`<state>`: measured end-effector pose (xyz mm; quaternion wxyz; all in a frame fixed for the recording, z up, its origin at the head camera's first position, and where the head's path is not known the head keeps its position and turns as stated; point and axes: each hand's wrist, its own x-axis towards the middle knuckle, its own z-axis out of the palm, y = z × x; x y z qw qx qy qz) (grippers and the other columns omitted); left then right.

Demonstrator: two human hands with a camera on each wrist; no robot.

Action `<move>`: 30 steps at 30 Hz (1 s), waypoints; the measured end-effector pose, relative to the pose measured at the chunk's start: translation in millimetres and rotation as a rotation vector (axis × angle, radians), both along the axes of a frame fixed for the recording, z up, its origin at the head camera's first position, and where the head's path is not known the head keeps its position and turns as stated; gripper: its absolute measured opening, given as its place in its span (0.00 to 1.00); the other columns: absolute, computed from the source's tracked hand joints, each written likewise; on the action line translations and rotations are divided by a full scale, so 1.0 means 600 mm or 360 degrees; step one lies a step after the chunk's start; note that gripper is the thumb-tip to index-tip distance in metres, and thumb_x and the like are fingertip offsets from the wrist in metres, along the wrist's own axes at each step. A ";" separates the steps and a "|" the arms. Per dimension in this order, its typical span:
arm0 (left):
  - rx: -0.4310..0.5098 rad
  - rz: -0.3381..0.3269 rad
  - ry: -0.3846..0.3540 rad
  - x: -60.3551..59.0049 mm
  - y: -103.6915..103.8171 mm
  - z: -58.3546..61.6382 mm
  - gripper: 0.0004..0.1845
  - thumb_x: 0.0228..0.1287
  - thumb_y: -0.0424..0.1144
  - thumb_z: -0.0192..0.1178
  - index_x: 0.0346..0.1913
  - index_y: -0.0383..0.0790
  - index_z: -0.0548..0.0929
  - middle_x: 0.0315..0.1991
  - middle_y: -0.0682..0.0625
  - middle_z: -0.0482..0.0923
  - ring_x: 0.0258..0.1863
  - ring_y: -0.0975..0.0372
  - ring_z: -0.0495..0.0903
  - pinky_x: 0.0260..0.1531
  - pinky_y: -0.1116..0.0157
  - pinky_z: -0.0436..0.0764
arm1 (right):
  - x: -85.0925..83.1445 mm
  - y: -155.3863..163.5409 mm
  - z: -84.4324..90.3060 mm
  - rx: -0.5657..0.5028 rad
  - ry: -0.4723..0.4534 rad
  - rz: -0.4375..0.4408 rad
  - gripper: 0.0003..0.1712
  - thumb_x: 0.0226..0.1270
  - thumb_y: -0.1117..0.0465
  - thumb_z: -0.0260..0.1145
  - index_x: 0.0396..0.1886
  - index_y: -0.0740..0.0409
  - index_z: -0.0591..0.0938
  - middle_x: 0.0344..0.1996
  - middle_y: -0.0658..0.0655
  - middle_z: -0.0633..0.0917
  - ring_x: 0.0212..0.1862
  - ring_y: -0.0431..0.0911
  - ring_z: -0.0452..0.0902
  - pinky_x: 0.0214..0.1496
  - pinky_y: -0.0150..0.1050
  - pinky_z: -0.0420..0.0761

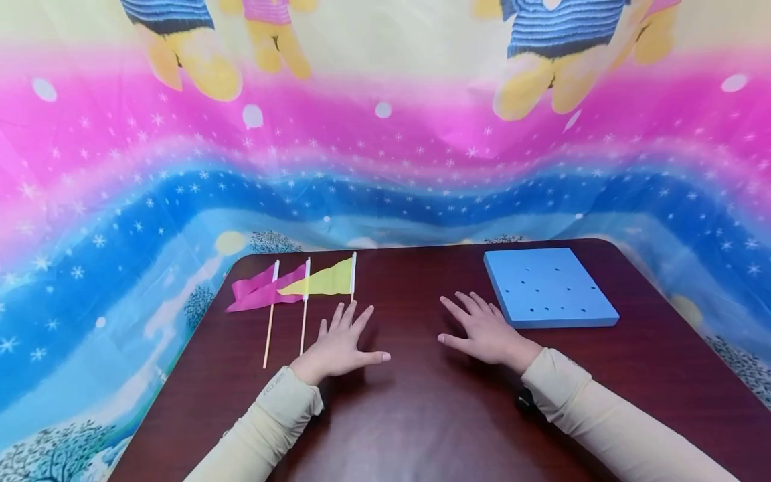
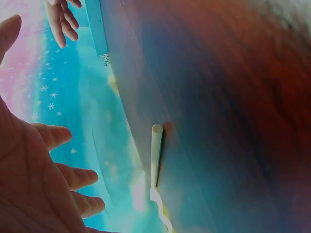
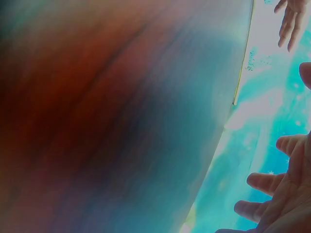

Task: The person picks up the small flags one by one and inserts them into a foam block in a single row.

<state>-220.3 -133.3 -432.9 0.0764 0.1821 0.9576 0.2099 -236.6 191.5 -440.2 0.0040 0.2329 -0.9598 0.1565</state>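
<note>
- No brand, label or writing is showing legibly anywhere.
- The left hand (image 1: 338, 345) is lying flat on the tabletop (image 1: 421, 402), grip spread, fingertips just beside the yellow flag (image 1: 322, 281).
- The right hand (image 1: 482, 331) is resting flat, grip spread, near the blue foam block (image 1: 548, 286).
- Two pink flags (image 1: 262, 292) are lying left of the yellow flag.

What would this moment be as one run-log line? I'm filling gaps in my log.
left hand: flat on table, beside flags | right hand: flat, near blue foam board | nothing held
</note>
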 end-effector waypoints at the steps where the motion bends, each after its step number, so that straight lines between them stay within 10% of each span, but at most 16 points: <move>1: 0.0003 -0.0001 -0.0007 -0.001 0.000 0.001 0.57 0.59 0.71 0.64 0.83 0.47 0.55 0.83 0.36 0.43 0.80 0.38 0.36 0.71 0.30 0.42 | -0.001 0.001 0.001 -0.0003 -0.0001 -0.0004 0.49 0.71 0.30 0.59 0.82 0.52 0.61 0.77 0.68 0.61 0.77 0.71 0.51 0.69 0.77 0.54; 15: 0.0357 0.0123 0.0094 -0.014 -0.005 -0.006 0.48 0.63 0.54 0.70 0.79 0.36 0.62 0.77 0.30 0.56 0.76 0.35 0.53 0.68 0.38 0.65 | -0.022 0.039 0.007 -0.0165 -0.0040 -0.0089 0.45 0.76 0.41 0.61 0.83 0.55 0.58 0.75 0.73 0.62 0.74 0.71 0.56 0.70 0.71 0.61; 30: 0.0493 0.0262 0.0068 -0.028 -0.004 -0.012 0.40 0.66 0.47 0.68 0.74 0.30 0.67 0.70 0.31 0.65 0.70 0.38 0.64 0.67 0.42 0.69 | -0.033 0.103 0.028 -0.0369 -0.0178 -0.0291 0.46 0.80 0.41 0.57 0.84 0.58 0.52 0.75 0.76 0.58 0.73 0.73 0.55 0.67 0.75 0.61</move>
